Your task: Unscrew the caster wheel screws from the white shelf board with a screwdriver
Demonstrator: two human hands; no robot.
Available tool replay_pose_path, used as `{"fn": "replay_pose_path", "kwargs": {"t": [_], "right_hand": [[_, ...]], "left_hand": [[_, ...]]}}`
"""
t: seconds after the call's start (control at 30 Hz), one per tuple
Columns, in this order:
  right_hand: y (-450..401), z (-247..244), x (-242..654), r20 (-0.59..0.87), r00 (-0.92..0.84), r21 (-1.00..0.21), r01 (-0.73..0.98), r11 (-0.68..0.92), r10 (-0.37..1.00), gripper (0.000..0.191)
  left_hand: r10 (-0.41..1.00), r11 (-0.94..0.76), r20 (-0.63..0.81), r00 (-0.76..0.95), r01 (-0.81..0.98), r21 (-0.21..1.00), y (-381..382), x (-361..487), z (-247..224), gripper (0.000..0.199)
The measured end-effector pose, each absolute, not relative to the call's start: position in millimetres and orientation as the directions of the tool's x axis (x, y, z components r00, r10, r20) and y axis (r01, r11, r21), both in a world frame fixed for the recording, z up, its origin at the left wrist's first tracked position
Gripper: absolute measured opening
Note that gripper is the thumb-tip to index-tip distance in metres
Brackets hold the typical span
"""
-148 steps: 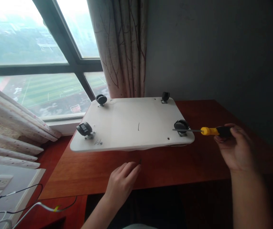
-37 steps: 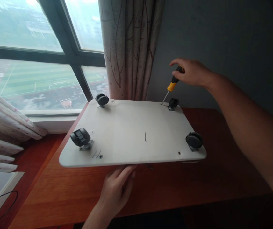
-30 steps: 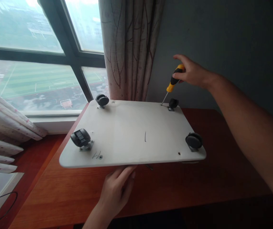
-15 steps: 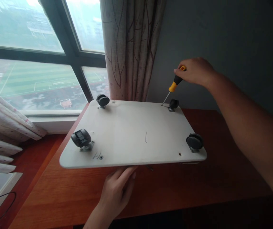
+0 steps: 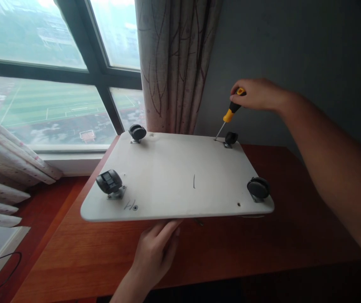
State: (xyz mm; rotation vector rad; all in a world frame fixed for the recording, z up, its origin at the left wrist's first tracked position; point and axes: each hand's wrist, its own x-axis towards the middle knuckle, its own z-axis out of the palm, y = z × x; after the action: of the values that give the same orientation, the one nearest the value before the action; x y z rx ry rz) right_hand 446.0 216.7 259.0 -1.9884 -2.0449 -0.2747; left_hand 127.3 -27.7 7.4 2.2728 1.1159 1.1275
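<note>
A white board (image 5: 170,168) with rounded corners is raised over the wooden table, several black casters on its upper face. My right hand (image 5: 254,93) grips a yellow and black screwdriver (image 5: 230,114) by the handle end. Its tip meets the board at the far edge, beside the far right caster (image 5: 231,138). Below the near edge, my left hand (image 5: 157,248) reaches under the board; its fingertips are partly hidden there. A screw (image 5: 135,208) sits near the front left caster (image 5: 109,182), and a dark hole (image 5: 239,204) shows near the front right caster (image 5: 258,188).
The reddish wooden table (image 5: 104,256) extends beneath the board. A patterned curtain (image 5: 172,67) and a dark wall (image 5: 278,46) stand behind it. Windows (image 5: 50,101) fill the left side, with another curtain (image 5: 0,168). A black cable (image 5: 17,269) curves at the lower left.
The view has shifted slightly, so the board appears a little further right. My right hand's grip on the handle looks slightly turned; the screwdriver tip stays at the same spot on the board.
</note>
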Motion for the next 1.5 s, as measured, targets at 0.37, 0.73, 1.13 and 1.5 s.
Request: {"fn": "replay_pose_path", "kwargs": {"t": [0.37,0.73,1.13,1.5], "right_hand": [[209.1,264.2,446.9,0.296,0.099,0.125,0.982,-0.142,0.95,0.048],[210.1,263.2,450.0,0.231,0.109,-0.087,0.992,-0.091,0.967,0.037],[211.1,261.6,448.4,0.183,0.132,-0.207,0.974,-0.093,0.974,0.042],[214.5,262.5,453.9,0.229,0.107,-0.118,0.99,-0.081,0.967,0.048]], "left_hand": [[0.789,-0.614,0.497,0.361,0.5,0.611,-27.7,127.2,5.9,0.038],[0.785,-0.62,0.5,0.367,0.492,0.611,-28.1,127.2,6.5,0.041],[0.79,-0.613,0.488,0.372,0.488,0.621,-28.2,125.4,2.5,0.046],[0.789,-0.614,0.486,0.376,0.487,0.621,-28.3,126.1,3.7,0.045]]}}
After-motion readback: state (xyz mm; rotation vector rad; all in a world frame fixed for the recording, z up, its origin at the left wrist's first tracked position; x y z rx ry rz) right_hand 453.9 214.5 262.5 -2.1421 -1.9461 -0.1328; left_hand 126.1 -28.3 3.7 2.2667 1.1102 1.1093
